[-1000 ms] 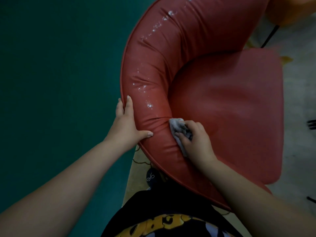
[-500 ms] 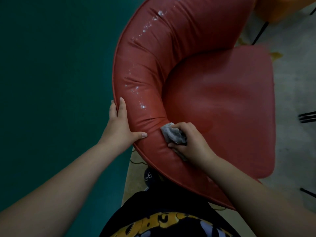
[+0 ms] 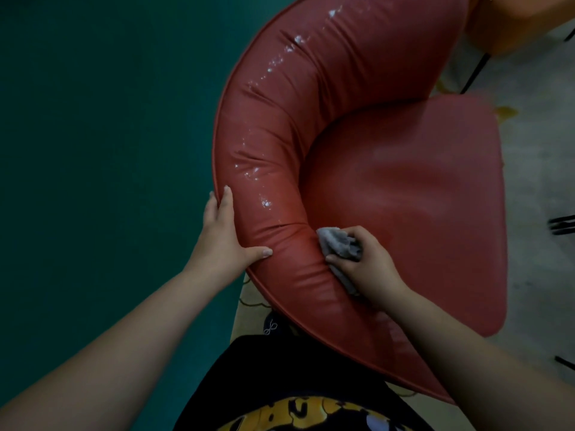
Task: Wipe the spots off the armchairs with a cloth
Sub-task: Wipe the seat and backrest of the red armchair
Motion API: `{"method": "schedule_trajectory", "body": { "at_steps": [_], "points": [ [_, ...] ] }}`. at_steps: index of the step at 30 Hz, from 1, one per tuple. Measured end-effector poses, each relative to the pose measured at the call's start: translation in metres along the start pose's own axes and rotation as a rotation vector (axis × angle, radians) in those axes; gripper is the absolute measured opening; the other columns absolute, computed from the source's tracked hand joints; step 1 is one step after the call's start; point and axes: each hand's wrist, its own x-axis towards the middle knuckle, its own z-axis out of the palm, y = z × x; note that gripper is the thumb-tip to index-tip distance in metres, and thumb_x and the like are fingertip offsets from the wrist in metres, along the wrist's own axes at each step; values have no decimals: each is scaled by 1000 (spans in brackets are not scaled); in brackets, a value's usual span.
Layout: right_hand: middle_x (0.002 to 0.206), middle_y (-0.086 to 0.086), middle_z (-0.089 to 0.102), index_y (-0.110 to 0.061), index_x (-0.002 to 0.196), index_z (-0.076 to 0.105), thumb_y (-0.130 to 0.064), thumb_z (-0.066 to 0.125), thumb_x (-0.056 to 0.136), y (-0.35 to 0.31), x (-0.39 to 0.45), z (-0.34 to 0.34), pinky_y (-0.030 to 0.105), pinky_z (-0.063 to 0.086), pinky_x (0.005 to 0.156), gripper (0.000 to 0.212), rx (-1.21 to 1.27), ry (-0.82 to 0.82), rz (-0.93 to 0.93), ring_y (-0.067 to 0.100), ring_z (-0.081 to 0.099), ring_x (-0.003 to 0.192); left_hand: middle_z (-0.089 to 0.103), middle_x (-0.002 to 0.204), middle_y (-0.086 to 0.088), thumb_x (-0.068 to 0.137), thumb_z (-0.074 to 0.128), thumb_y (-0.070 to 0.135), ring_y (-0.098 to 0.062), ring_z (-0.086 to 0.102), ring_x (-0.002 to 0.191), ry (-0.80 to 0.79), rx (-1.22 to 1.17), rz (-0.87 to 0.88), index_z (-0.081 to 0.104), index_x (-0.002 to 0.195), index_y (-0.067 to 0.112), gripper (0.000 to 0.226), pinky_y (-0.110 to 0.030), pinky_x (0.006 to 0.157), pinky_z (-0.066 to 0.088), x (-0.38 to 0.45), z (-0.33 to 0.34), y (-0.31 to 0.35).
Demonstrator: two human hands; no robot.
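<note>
Red armchair (image 3: 389, 188) seen from above, its curved padded backrest sweeping from far right round to the near side, the flat seat lying to the right. To the left of the backrest's piped outer edge, a dark green wall (image 3: 109, 135) is standing close, leaving little room on that side; to the right of the seat, pale floor (image 3: 535, 275) is lying open, with thin black furniture legs (image 3: 561, 223) showing at the right edge. An orange chair (image 3: 522, 20) is sitting at the far right corner. The left hand (image 3: 225, 241) is gripping the backrest's outer edge, fingers over the piping and thumb pressing on the padded top. The right hand (image 3: 367, 262) is clutching a bunched grey cloth (image 3: 339, 244) and pressing it against the inner curve of the backrest, where backrest and seat meet. The two hands are staying apart, with the padded roll between them. White spots (image 3: 266, 203) are dotting the top of the backrest, running from just beyond the left hand to the far end.
</note>
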Motion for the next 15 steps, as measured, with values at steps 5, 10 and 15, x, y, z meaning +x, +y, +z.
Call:
{"method": "schedule_trajectory", "body": {
  "at_steps": [5, 10, 15],
  "points": [
    [85, -18, 64, -46, 87, 54, -24, 73, 79, -36, 15, 20, 2, 42, 66, 30, 189, 60, -27, -14, 58, 81, 1, 161, -5, 61, 88, 35, -12, 4, 147, 43, -64, 26, 4, 154, 27, 126, -19, 108, 6, 7, -5, -4],
    [100, 2, 57, -29, 122, 60, -7, 70, 80, -78, 42, 63, 8, 39, 87, 48, 197, 9, -221, 6, 56, 92, 3, 161, -6, 58, 90, 34, -10, 4, 147, 17, -43, 70, 4, 154, 26, 129, -14, 107, 5, 18, -13, -7],
    [92, 2, 51, -35, 126, 57, -13, 72, 78, -81, 49, 66, 7, 38, 81, 55, 66, 58, -225, 10, 54, 85, 0, 162, -3, 62, 87, 35, -9, 3, 146, -35, -21, 132, 4, 154, 26, 124, -15, 107, 6, 33, -28, -13]
  ]
}}
